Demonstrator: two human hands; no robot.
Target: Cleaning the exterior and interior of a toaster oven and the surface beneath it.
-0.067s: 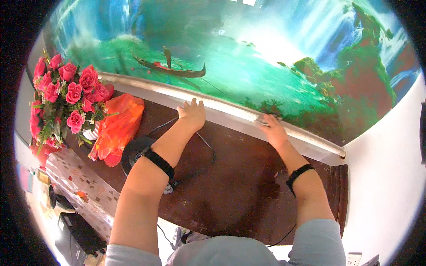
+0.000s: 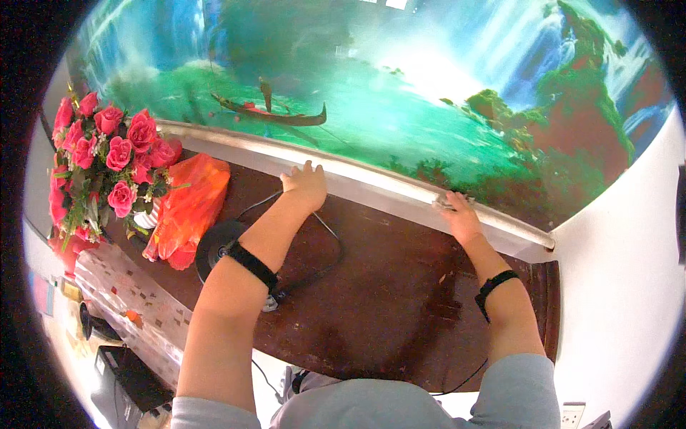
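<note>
A large waterfall picture with a pale lower frame edge stands along the back of a dark brown wooden tabletop. My right hand is at the frame's lower edge, right of the middle, its fingers closed over a small crumpled greyish cloth pressed on that edge. Only part of the cloth shows. My left hand rests against the lower part of the frame further left, holding nothing, its fingers apart.
At the left stand pink artificial roses beside an orange plastic bag. A round black device and its dark cable lie by my left forearm. A white wall rises at the right.
My right hand has slid to the right along the frame's lower edge with the cloth. My left hand stays in nearly the same place; the view has shifted slightly.
</note>
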